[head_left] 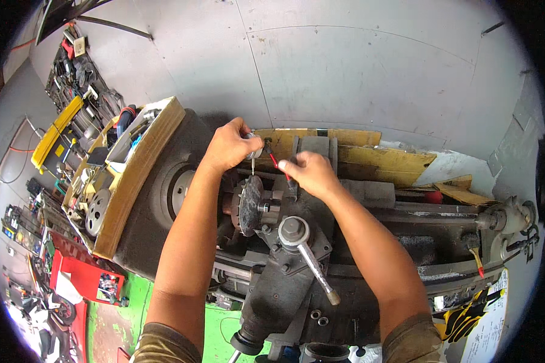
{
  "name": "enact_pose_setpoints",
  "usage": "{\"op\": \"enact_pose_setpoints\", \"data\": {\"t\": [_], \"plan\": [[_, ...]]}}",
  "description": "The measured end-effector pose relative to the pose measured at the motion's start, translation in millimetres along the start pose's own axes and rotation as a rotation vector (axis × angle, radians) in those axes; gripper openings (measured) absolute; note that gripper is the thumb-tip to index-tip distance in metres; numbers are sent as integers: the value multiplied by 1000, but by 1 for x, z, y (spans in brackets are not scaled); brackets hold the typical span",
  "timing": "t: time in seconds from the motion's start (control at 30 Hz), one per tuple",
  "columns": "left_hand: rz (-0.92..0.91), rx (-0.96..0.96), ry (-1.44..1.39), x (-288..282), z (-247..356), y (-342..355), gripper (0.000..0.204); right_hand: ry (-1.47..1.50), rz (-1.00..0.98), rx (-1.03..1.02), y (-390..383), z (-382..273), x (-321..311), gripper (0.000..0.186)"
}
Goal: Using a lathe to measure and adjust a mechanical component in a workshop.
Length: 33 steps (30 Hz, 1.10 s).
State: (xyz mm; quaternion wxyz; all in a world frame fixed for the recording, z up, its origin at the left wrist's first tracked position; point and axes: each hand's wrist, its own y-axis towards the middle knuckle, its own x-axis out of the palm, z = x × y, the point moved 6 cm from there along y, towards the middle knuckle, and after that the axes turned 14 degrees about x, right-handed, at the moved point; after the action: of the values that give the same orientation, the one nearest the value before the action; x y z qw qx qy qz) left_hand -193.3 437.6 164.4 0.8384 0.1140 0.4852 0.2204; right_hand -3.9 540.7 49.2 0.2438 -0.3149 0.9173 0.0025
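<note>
My left hand [231, 146] is closed on a small round dial gauge [255, 147], partly hidden by the fingers. The gauge's thin stem points down at the rim of a dark finned wheel [248, 206], held in the lathe; I cannot tell whether the tip touches it. To the right, my right hand [309, 174] pinches a slim red rod [272, 160] with a dark joint at its upper end. Below both hands is the lathe's tool post [293, 230], its long metal lever [315, 269] slanting down to the right.
A wooden tray [140, 175] of tools and parts rests on the headstock at left. The lathe bed [430, 212] runs right to the tailstock [505, 218]. Cardboard sheets [387, 163] lean along the back wall. A red-handled brush [475, 257] and black-yellow gloves [469, 314] lie at right.
</note>
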Motion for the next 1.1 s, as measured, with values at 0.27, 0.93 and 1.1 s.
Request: {"op": "enact_pose_setpoints", "data": {"t": [0.27,0.93,1.1], "plan": [[6,-13,-1,1,-2,0,54,-174,200,-606,-12,-17,-5,51],[10,2,12,1,-2,1,58,237,88,173,18,5,16,52],[21,15,17,1,-3,1,49,358,-18,236,7,7,19,53]]}}
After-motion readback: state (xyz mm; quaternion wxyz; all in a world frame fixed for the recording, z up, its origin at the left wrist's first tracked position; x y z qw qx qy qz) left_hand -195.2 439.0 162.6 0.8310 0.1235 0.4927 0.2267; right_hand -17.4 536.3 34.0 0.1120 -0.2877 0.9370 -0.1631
